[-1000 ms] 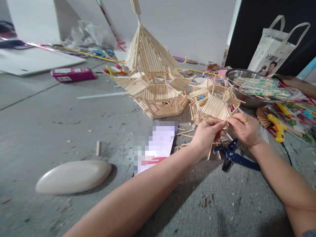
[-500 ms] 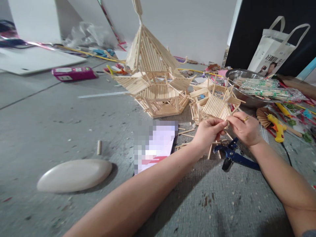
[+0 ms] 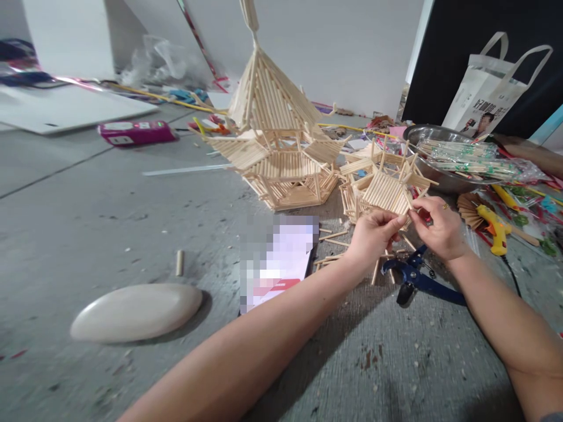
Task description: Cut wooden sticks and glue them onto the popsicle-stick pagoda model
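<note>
At the small stick model (image 3: pixel 387 191), something indistinct is pinched by the left hand (image 3: pixel 373 235) and right hand (image 3: pixel 441 230), apparently for steadiness.

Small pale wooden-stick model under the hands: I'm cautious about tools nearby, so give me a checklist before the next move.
1. Left hand and right hand at the near side of the small pale wooden-stick model: ok.
2. Piece between fingertips identifiable: cannot tell, too small.
3. Yellow glue gun apart from both hands: ok.
4. Blue hand cutter clear of right forearm: cannot tell, they overlap in view.
5. Loose wooden sticks cleared from beside left hand: not ok.
</note>
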`<action>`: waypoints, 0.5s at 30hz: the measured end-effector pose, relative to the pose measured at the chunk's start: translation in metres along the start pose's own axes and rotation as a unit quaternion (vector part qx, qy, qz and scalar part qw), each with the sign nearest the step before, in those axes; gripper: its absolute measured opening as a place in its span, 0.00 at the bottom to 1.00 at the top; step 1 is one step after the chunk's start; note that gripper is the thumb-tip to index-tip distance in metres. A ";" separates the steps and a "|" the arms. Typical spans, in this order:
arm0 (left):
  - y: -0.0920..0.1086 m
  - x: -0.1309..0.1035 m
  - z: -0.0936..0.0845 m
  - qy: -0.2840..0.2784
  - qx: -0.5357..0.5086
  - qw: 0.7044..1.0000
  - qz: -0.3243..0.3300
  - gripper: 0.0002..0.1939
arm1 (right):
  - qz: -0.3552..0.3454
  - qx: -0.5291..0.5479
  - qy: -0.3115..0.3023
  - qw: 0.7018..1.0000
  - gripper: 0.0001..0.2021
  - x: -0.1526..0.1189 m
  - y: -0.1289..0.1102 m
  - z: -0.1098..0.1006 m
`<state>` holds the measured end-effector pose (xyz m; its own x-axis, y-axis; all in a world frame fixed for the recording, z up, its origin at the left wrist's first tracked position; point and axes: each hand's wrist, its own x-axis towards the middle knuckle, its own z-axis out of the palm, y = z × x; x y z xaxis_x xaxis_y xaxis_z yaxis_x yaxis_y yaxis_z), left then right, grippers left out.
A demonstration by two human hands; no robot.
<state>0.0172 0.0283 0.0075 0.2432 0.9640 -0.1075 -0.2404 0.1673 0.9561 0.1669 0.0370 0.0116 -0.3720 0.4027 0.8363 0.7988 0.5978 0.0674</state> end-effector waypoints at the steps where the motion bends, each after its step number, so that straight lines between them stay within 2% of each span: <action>1: 0.000 0.000 0.000 0.001 0.003 1.000 0.003 0.10 | 0.006 0.010 0.002 1.000 0.11 0.000 0.000 0.000; 9: -0.003 0.003 -0.003 0.008 0.047 0.999 0.025 0.12 | -0.024 0.021 -0.048 0.998 0.08 -0.001 0.001 -0.003; 15: -0.004 0.005 -0.005 -0.001 0.067 0.997 0.043 0.12 | -0.044 -0.030 -0.035 0.998 0.08 0.000 0.000 -0.004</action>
<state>0.0146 0.0335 0.0022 0.2290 0.9732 -0.0225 -0.1335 0.0543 0.9896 0.1691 0.0346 0.0142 -0.4725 0.3998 0.7854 0.7881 0.5905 0.1735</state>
